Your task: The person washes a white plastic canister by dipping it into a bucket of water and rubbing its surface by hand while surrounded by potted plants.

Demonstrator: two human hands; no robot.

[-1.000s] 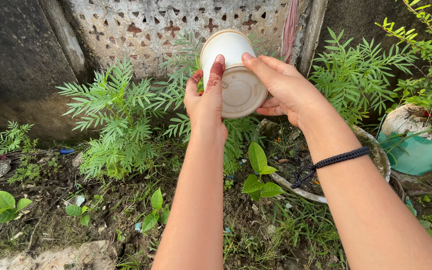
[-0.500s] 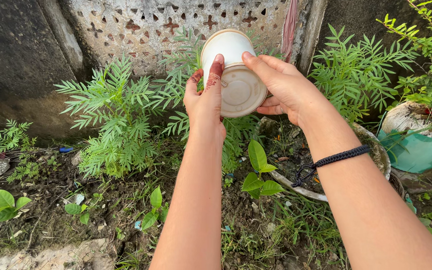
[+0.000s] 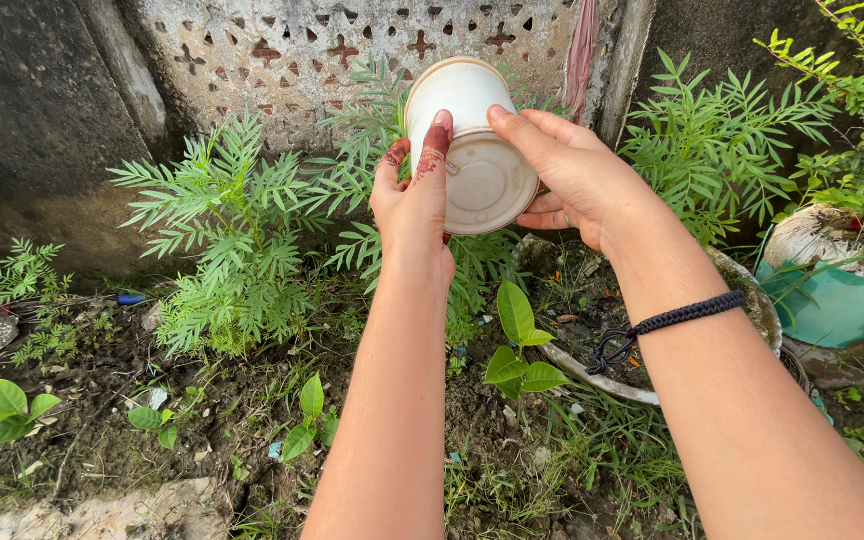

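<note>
A white pot [image 3: 467, 140], tipped on its side above feathery green plants [image 3: 242, 230], is being gripped between the left hand [image 3: 414, 205] and right hand [image 3: 572, 175], fingers closed around it.

Dark, damp soil ground [image 3: 102, 430] is seen bearing feathery green plants [image 3: 242, 240], broad-leaved seedlings [image 3: 517, 350], possibly a blue cap [image 3: 133, 298].

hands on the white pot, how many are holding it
2. The left hand grips the white pot's near side, fingers up over its base. The right hand holds the other side, fingertips on the base rim. The pot is tipped, its mouth facing away.
</note>
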